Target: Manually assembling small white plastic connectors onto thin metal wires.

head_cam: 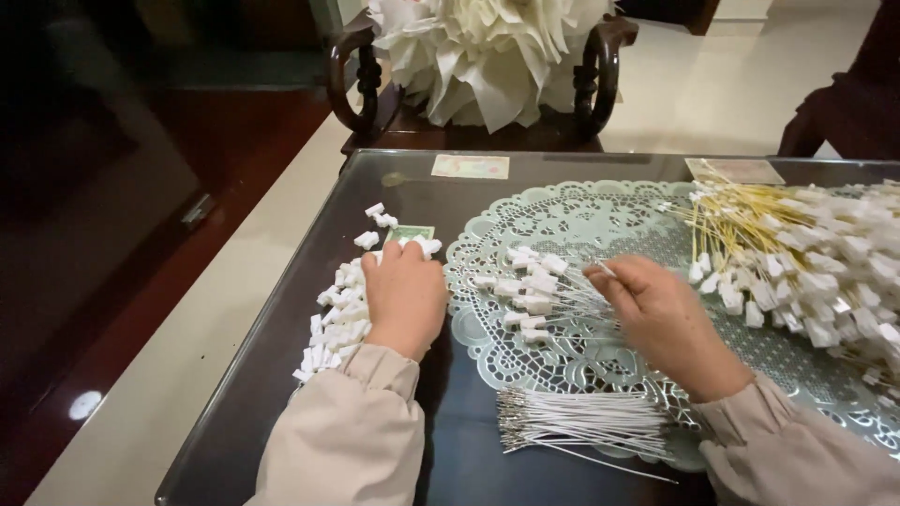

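Note:
My left hand [405, 295] lies palm down on a heap of small white plastic blocks [337, 314] at the left of the glass-topped table [281, 337], fingers curled over some of them; I cannot tell if it grips one. My right hand [656, 314] pinches a thin white wire [600, 269] between thumb and fingertips, next to a small pile of white blocks with wires attached [534, 295]. A bundle of loose white wires [581, 422] lies near me, between my sleeves.
A pale green lace mat [581, 215] covers the table's middle. A large heap of white blocks on yellow wires [806, 253] fills the right side. Paper slips [469, 167] lie at the far edge. A dark wooden chair with white cushion [483, 66] stands behind.

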